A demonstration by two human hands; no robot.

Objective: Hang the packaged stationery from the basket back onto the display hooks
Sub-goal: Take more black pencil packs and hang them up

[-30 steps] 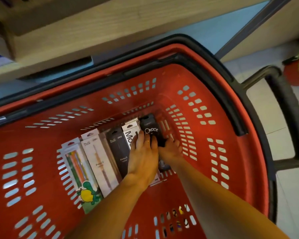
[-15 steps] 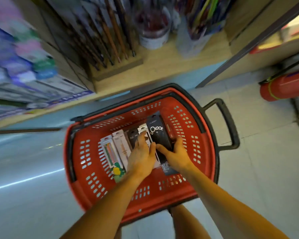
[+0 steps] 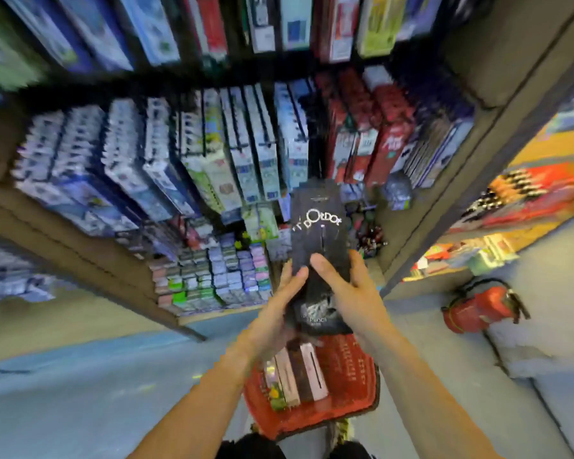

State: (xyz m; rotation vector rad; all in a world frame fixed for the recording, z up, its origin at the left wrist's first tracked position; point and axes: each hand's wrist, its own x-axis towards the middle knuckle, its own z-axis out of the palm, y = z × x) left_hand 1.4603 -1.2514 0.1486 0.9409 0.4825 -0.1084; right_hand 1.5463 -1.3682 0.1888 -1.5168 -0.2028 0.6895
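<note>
1. The person is holding one black package (image 3: 318,246) up in front of the display, between both hands, with the white lettering on its face turned toward the camera.
2. The left hand (image 3: 279,313) is cupping the package's lower left edge, with its fingers curled round the side and its fingertips reaching onto the front.
3. The right hand (image 3: 348,293) is gripping the lower right edge, its thumb lying across the front of the pack and its other fingers wrapped behind (those are hidden by the pack).
4. The package is hovering well above the red basket (image 3: 352,402) and is not touching any of the hanging stock (image 3: 239,154) yet; its top edge is pointing toward the rows of packs on the display.
5. Judging from this, the task is only getting under way: one pack is being carried toward the hooks and none can be seen newly hung (the picture is too blurred to make out single hooks).
6. Several packages (image 3: 295,372) are still lying side by side against the basket's left wall, a pale one, a dark one and a colourful one among them, so most of the work seems to be waiting.
7. What is remaining for this pack is finding its matching row, lining up its top with a hook and sliding it on.
8. A red fire extinguisher (image 3: 478,309) is lying on the floor by the right-hand shelving, well apart from the basket.
</note>
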